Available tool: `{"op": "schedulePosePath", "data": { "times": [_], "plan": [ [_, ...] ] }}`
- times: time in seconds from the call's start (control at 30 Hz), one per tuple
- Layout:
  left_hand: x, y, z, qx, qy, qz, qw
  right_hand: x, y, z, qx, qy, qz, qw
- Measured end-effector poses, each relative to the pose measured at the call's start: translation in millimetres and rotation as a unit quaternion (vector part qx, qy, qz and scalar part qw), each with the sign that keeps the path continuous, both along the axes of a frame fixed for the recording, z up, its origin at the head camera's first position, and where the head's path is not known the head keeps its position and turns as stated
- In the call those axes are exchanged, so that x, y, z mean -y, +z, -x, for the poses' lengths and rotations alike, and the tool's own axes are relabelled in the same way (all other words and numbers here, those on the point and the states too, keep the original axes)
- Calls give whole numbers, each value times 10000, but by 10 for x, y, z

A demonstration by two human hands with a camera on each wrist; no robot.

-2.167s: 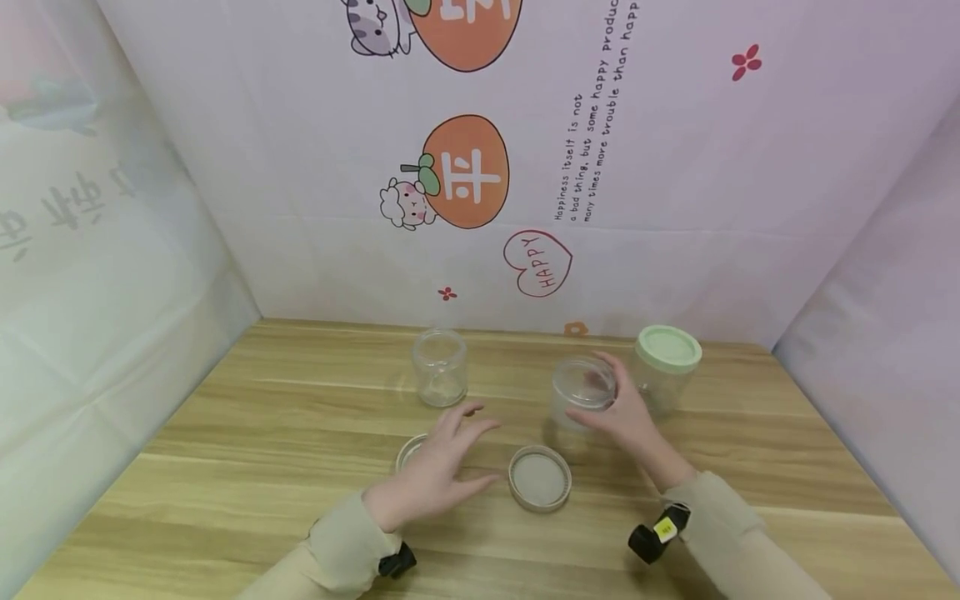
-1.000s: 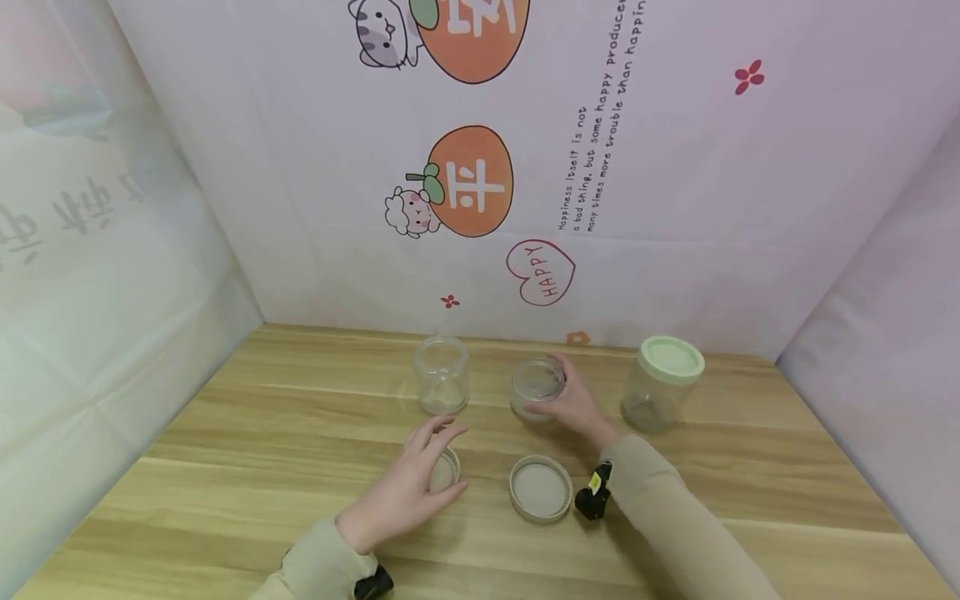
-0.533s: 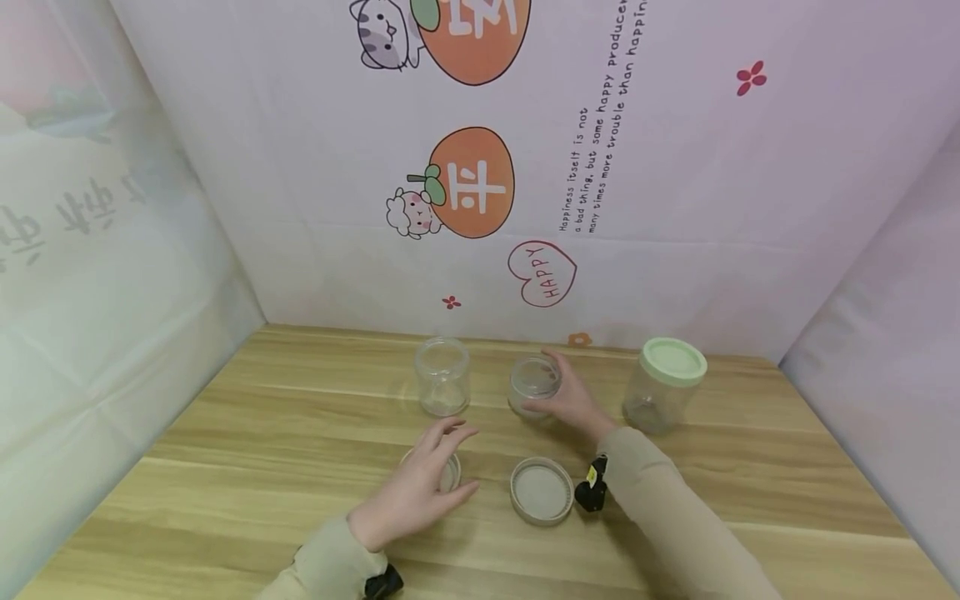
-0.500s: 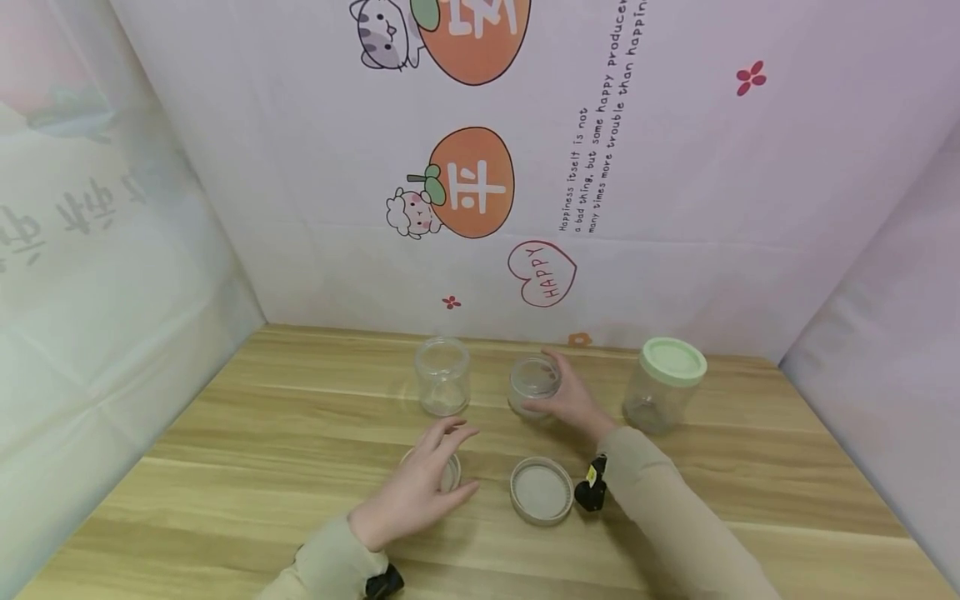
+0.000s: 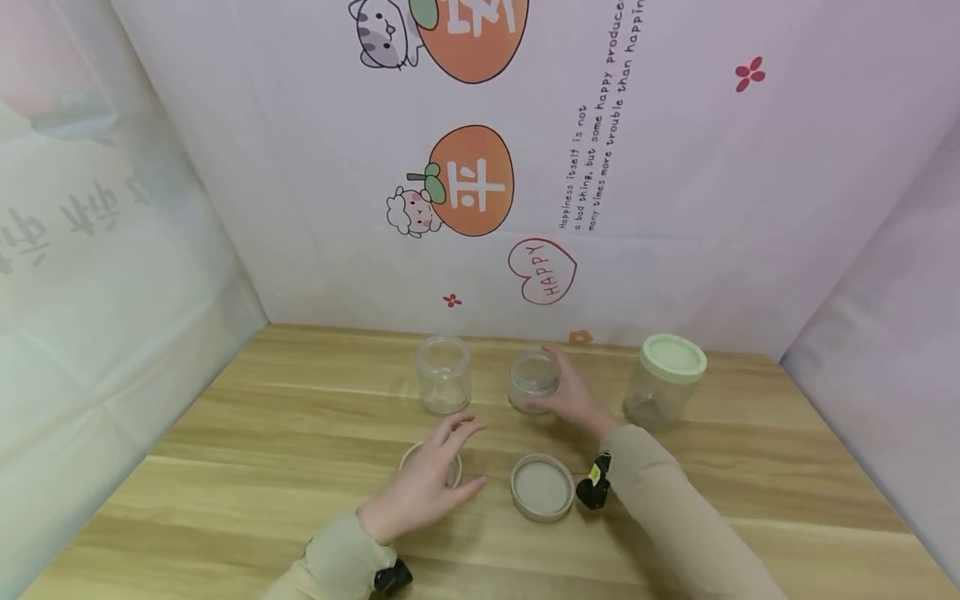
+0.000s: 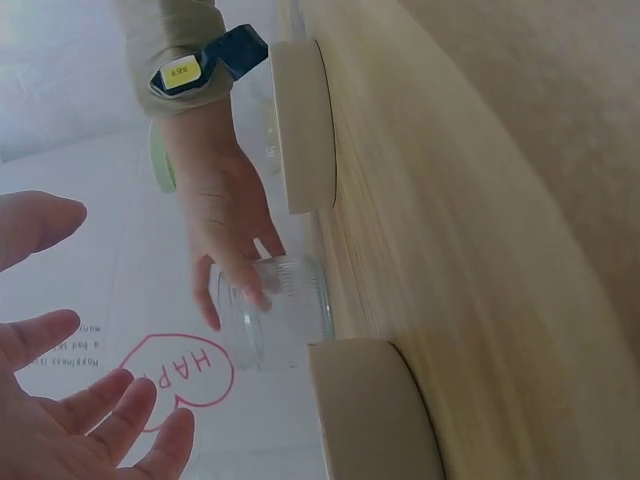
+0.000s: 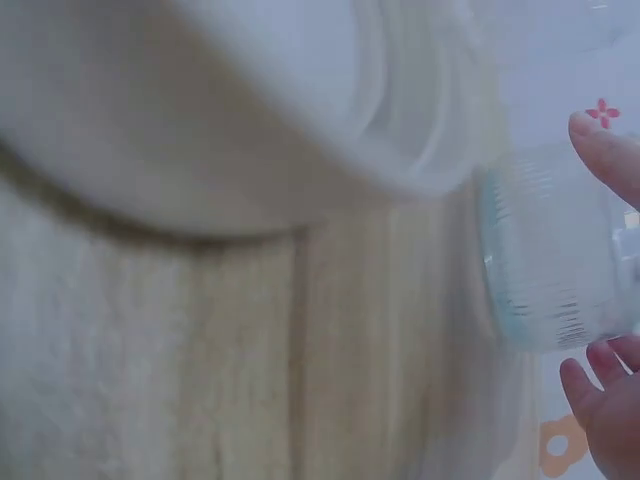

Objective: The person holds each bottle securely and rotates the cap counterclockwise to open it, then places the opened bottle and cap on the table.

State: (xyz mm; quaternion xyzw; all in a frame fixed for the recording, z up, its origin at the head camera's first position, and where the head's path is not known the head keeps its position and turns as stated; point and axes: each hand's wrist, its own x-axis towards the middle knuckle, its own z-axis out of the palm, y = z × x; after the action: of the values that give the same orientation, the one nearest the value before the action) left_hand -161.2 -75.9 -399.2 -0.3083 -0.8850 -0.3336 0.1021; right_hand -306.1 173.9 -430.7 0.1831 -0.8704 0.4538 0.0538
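My right hand (image 5: 573,396) grips a small clear jar (image 5: 534,379) from its right side, thumb in front and fingers behind. The jar stands upright on the table, without a lid. In the right wrist view the same clear jar (image 7: 555,250) sits between thumb and fingers. My left hand (image 5: 423,479) hovers with fingers spread, holding nothing. Partly hidden behind it lies a beige lid (image 5: 411,455), rim up. A second beige lid (image 5: 542,487) lies rim up in front of the gripped jar.
Left of the gripped jar stands a taller open clear jar (image 5: 444,375). To the right is a clear jar with a pale green lid (image 5: 673,358). The wood-grain table (image 5: 247,467) ends at printed cloth walls at the back and sides.
The right hand has brought the jar leftward, from beside the green-lidded jar to the middle, and since then has hardly moved. The left hand has shifted slightly above its lid.
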Motion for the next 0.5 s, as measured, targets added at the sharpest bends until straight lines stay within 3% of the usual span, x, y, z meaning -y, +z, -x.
{"op": "schedulePosePath", "data": {
  "times": [0.27,0.5],
  "plan": [
    [-30,11,10,370,-94,-25,9993,-124,235,-233,400,-239,555,9974],
    [-89,-37,17,444,-188,-163,9987,-356,329,-484,224,-331,902,9951]
  ]
}}
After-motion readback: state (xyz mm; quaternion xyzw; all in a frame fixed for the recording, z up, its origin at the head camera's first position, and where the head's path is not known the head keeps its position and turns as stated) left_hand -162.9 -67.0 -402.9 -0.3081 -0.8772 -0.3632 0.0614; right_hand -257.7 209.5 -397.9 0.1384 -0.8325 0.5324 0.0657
